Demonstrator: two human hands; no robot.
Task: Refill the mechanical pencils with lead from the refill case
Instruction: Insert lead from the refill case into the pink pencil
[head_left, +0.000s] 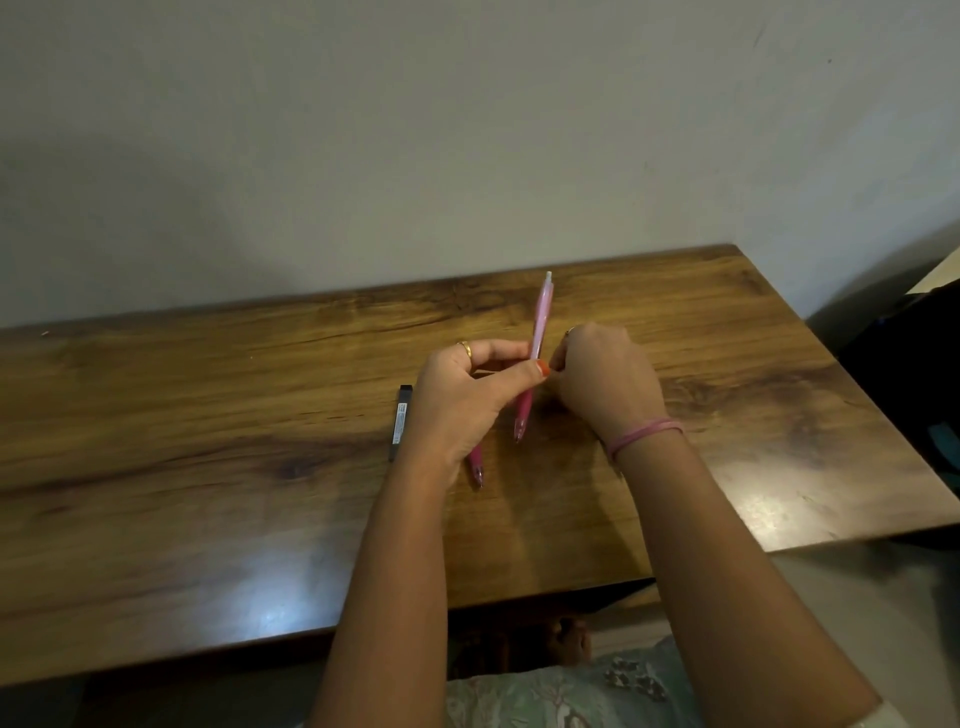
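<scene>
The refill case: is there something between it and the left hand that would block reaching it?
Nothing visible blocks it. The refill case lies on the table just left of the left hand, which holds a pink pencil.

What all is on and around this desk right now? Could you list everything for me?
mechanical pencil: one, pink, held above the table's middle, tip toward the person
second pencil: one, darker pink, on the table, mostly hidden under the left hand
refill case: one, black, lying on the table left of the hands
table: one, brown wood grain, against the wall
wall: one, pale grey, behind the table
wrist band: one, pink, on the right wrist
ring: one, gold, on a left finger
left hand: pinches the held pencil
right hand: fingers curled beside that pencil; its grip is hidden
</scene>
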